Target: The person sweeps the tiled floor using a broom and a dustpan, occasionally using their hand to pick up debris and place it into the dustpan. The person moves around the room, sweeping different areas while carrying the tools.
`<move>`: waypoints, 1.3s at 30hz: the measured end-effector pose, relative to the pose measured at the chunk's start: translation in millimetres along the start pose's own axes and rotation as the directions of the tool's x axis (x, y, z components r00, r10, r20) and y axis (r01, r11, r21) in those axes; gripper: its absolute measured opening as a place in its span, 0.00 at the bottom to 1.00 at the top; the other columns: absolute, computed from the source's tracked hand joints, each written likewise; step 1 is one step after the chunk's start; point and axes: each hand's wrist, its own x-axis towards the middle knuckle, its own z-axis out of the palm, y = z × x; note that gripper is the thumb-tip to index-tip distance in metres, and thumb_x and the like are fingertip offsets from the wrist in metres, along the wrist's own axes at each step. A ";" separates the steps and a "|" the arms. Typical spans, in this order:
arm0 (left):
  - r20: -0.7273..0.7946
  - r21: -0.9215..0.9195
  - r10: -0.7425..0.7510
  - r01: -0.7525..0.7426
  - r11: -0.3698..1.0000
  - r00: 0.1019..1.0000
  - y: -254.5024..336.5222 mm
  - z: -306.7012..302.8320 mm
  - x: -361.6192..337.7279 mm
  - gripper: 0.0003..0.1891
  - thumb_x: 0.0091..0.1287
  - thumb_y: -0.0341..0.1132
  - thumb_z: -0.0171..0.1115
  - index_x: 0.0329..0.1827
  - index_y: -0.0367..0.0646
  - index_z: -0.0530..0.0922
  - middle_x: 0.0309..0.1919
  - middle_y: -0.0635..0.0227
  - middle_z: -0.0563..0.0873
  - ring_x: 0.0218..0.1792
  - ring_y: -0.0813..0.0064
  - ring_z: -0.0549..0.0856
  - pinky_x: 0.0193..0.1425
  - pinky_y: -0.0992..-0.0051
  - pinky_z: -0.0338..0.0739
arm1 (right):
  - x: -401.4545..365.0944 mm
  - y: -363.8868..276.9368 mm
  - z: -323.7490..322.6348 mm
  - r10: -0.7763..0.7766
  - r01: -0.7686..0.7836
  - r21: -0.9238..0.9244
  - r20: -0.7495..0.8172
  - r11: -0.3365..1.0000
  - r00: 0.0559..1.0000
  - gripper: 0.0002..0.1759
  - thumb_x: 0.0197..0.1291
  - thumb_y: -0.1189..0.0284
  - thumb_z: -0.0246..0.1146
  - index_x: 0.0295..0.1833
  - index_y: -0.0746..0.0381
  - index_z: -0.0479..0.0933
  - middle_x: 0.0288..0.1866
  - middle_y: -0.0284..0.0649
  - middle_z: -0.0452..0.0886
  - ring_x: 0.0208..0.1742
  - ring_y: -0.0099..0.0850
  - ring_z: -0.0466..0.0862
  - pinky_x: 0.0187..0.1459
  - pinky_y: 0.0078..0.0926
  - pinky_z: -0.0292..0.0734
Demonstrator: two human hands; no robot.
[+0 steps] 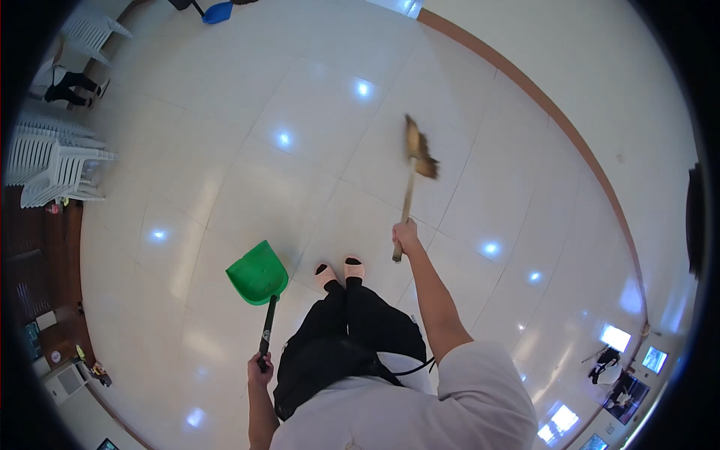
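Note:
My right hand [406, 235] grips the wooden handle of a straw broom [417, 154], whose bristle head is lifted ahead of me, blurred, over the pale tiled floor [300, 127]. My left hand [260, 369] holds the black handle of a green dustpan [257, 274], its scoop hanging low to the left of my feet [340, 271]. I stand in black trousers and light slippers, seen from straight above.
Stacks of white plastic chairs [52, 161] line the left edge, with more chairs [90, 30] at the top left. A blue dustpan [217, 11] lies at the far top. A brown skirting band [570, 135] marks the wall on the right.

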 end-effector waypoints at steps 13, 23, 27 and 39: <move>-0.123 -0.145 -0.004 -0.014 0.989 0.992 2.9 48.6 -24.8 0.08 0.61 0.32 0.47 0.36 0.35 0.67 0.22 0.65 0.74 0.21 0.78 0.76 0.24 0.84 0.75 | -5.5 -201.8 -114.2 -0.130 0.126 0.371 -0.014 0.920 0.991 0.25 0.45 0.81 0.50 0.53 0.56 0.61 0.17 0.31 0.65 0.11 0.18 0.64 0.10 0.16 0.60; -0.236 -0.350 -0.012 -0.073 0.934 0.972 -0.6 123.8 -90.6 0.08 0.59 0.30 0.49 0.37 0.35 0.68 0.26 0.61 0.77 0.20 0.81 0.77 0.24 0.85 0.76 | 260.5 -285.9 -61.8 -0.360 0.176 -0.480 -0.324 0.860 0.875 0.28 0.41 0.78 0.51 0.54 0.64 0.60 0.24 0.49 0.73 0.18 0.38 0.75 0.16 0.32 0.70; -0.226 -0.387 -0.013 -0.078 0.919 0.974 6.7 131.8 -107.3 0.09 0.59 0.30 0.49 0.39 0.35 0.68 0.27 0.60 0.77 0.20 0.81 0.77 0.24 0.85 0.76 | 291.2 -267.6 24.7 -0.514 0.355 -0.659 -0.057 0.663 0.856 0.30 0.41 0.78 0.50 0.57 0.64 0.58 0.29 0.52 0.75 0.23 0.40 0.78 0.23 0.33 0.74; -0.223 -0.450 -0.026 -0.079 0.889 0.975 33.0 125.3 -114.8 0.10 0.57 0.28 0.50 0.40 0.32 0.68 0.27 0.58 0.76 0.18 0.81 0.76 0.21 0.89 0.75 | 16.6 -254.9 167.0 -0.138 0.516 -0.563 0.579 0.645 0.804 0.43 0.39 0.81 0.51 0.66 0.58 0.47 0.23 0.45 0.74 0.17 0.31 0.73 0.18 0.28 0.69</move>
